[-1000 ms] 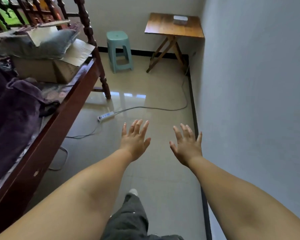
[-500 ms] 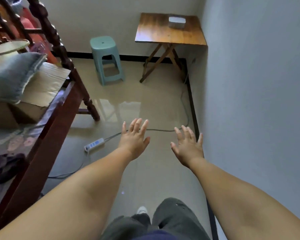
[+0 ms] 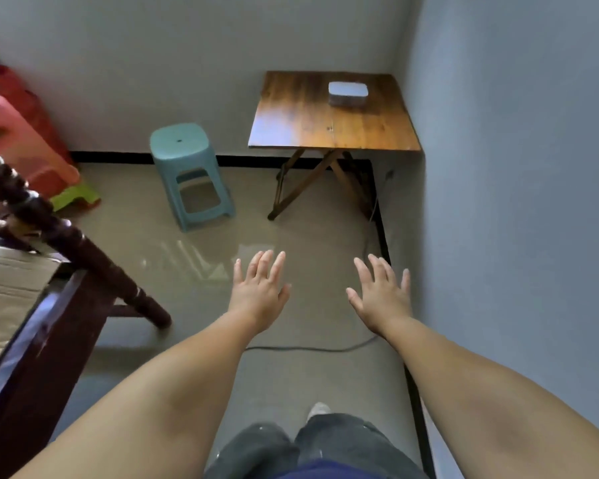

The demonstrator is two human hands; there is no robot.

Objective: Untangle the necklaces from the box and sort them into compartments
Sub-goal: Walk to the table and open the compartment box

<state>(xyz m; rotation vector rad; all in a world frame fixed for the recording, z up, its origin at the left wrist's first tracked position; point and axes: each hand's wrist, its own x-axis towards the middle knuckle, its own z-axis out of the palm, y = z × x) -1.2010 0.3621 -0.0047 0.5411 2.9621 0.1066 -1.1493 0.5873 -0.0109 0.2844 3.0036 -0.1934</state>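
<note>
A small pale lidded box point(image 3: 347, 93) rests on a wooden folding table point(image 3: 312, 126) in the far right corner of the room. No necklaces show. My left hand point(image 3: 259, 293) and my right hand point(image 3: 382, 297) are stretched out in front of me over the floor, palms down, fingers spread, holding nothing. Both hands are well short of the table.
A teal plastic stool point(image 3: 189, 167) stands left of the table. A dark wooden bed frame point(image 3: 66, 292) with a cardboard box point(image 3: 4, 299) runs along the left. Stacked red stools point(image 3: 18, 140) stand at far left. A cable point(image 3: 312, 348) crosses the floor. A wall point(image 3: 516, 202) closes the right.
The view has moved forward toward the table and stool; the bed has slid off to the left and the power strip has left the view. Both hands stay outstretched and spread.
</note>
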